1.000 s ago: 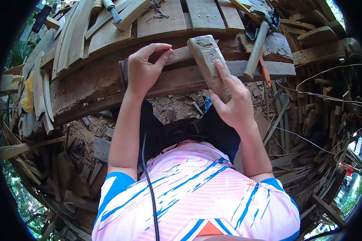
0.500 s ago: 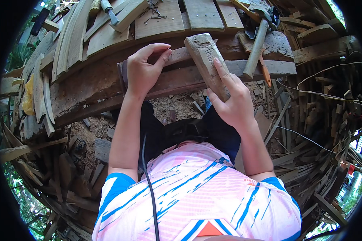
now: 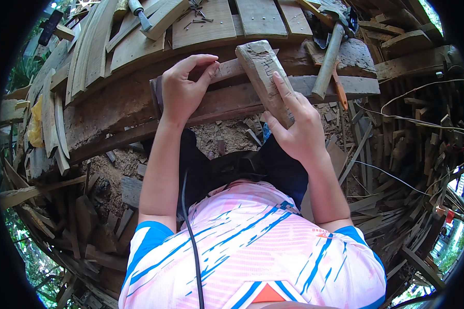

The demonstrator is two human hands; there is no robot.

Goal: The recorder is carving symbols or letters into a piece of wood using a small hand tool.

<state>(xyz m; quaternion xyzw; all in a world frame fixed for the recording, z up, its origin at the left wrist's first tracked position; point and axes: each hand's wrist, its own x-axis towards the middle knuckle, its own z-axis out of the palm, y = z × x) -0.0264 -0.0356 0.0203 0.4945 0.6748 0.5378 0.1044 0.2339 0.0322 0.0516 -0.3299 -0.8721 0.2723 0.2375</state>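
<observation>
My left hand (image 3: 183,87) is closed in a pinch, thumb and forefinger together above the bench edge. What they hold, if anything, is too small to make out. My right hand (image 3: 299,121) grips the lower end of a thick wooden block (image 3: 261,69), its forefinger stretched along the upper face. The block is tilted, with its far end leaning up and to the left, and dark marks show on its face. A narrow pale strip (image 3: 229,71) runs behind it towards my left fingertips.
On the plank bench (image 3: 203,26) lie several loose nails (image 3: 196,21) and a chisel (image 3: 140,14). A hammer (image 3: 329,62) and an orange-handled tool (image 3: 339,91) rest at the right. Wood scraps (image 3: 397,170) pile up on both sides. A black cable (image 3: 195,247) hangs over my shirt.
The wooden block has shifted very slightly up and left in my right hand. My left hand keeps its pinch and has hardly moved.
</observation>
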